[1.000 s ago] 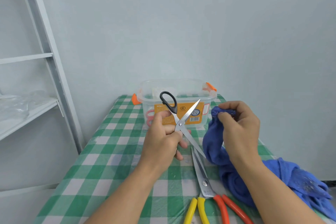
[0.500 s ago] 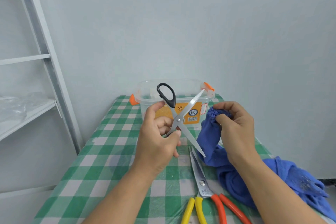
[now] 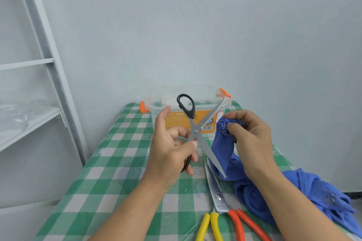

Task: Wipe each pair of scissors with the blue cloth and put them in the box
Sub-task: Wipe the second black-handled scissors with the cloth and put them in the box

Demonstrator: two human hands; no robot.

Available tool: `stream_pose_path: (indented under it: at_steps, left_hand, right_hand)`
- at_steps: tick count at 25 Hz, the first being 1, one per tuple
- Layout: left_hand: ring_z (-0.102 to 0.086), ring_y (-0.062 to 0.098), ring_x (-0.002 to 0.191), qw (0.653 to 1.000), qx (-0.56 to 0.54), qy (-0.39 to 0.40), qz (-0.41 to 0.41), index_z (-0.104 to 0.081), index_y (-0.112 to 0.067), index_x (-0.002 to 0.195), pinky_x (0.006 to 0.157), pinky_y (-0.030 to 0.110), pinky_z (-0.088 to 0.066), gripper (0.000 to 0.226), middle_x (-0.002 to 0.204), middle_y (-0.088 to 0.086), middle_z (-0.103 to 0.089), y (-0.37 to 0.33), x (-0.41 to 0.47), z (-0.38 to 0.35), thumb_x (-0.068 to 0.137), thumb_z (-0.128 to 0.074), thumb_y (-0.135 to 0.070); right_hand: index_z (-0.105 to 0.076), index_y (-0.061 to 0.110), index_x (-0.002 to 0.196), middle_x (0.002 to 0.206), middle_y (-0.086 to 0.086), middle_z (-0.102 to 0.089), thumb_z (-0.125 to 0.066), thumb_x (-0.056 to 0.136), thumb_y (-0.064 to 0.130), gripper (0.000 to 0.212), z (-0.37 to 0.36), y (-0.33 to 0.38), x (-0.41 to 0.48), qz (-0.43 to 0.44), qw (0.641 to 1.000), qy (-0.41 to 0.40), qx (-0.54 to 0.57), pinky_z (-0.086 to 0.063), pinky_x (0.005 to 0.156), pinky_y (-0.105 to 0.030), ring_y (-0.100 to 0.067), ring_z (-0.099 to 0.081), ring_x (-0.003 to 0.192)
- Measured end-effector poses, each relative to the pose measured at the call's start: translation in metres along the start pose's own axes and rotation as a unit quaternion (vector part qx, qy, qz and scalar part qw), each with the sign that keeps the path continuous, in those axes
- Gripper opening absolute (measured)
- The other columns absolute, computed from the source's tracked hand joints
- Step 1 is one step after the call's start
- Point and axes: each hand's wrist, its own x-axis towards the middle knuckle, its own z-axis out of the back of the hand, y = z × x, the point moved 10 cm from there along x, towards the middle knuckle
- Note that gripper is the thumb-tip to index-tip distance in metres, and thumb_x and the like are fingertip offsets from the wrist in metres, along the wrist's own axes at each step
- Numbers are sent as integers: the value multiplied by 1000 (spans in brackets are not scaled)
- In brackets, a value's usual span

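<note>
Black scissors (image 3: 195,131) lifted higher in left hand (image 3: 170,150); one blue cloth (image 3: 225,143).

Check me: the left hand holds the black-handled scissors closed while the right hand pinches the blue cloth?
Not closed. The head view shows the black-handled scissors spread wide open in the left hand; the right hand does pinch the blue cloth.

Black-handled scissors (image 3: 195,132) in the left fingers (image 3: 176,131), blue cloth (image 3: 223,143) in the right fingers (image 3: 233,128); beneath them, green-and-white checked tablecloth (image 3: 117,162); beyond, orange-latched box (image 3: 162,100).
</note>
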Motion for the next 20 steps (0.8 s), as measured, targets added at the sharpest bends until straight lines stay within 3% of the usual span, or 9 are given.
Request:
stream_pose_path:
  at_steps: [6, 9, 14, 17, 20]
  left_hand:
    - [-47, 17, 44, 997, -66, 45, 23, -46, -25, 141, 32, 19, -35, 78, 78, 9, -55, 2, -2, -12, 69, -60, 1]
    - [-41, 12, 41, 993, -92, 55, 47, -45, -20, 138, 31, 17, -31, 72, 72, 5, -52, 7, -2, -13, 71, -62, 0]
    - [-39, 13, 28, 995, -53, 49, 70, -31, -25, 147, 28, 17, -28, 78, 68, 8, -58, 15, -3, -11, 77, -65, -15]
    - [-38, 16, 26, 997, -18, 50, 63, -26, -37, 150, 30, 16, -29, 80, 71, 14, -59, 16, -3, -11, 85, -69, -19]
    - [-35, 15, 26, 997, -9, 63, 51, -41, -37, 144, 33, 18, -31, 65, 66, 7, -56, 13, -3, -14, 86, -68, -23]
  right_hand:
    - [-65, 7, 101, 87, -6, -76, -64, 87, -13, 25, -13, 3, -6, -13, 997, 40, 58, -53, 71, -19, -16, -73, 82]
    - [-64, 6, 101, 86, -9, -77, -67, 83, -15, 28, -17, 4, -7, -27, 996, 52, 74, -54, 69, -19, -17, -74, 80]
    - [-68, 6, 83, 76, -2, -74, -62, 84, -19, 26, -26, 4, -10, -21, 995, 90, 48, -54, 66, -20, -12, -70, 72]
    - [-70, 7, 81, 76, -3, -72, -61, 83, -17, 25, -25, 5, -10, -18, 994, 93, 51, -53, 65, -19, -12, -67, 70]
    - [-72, 9, 87, 81, -5, -74, -63, 82, -18, 29, -23, 3, -8, -20, 994, 88, 56, -54, 68, -21, -14, -68, 73]
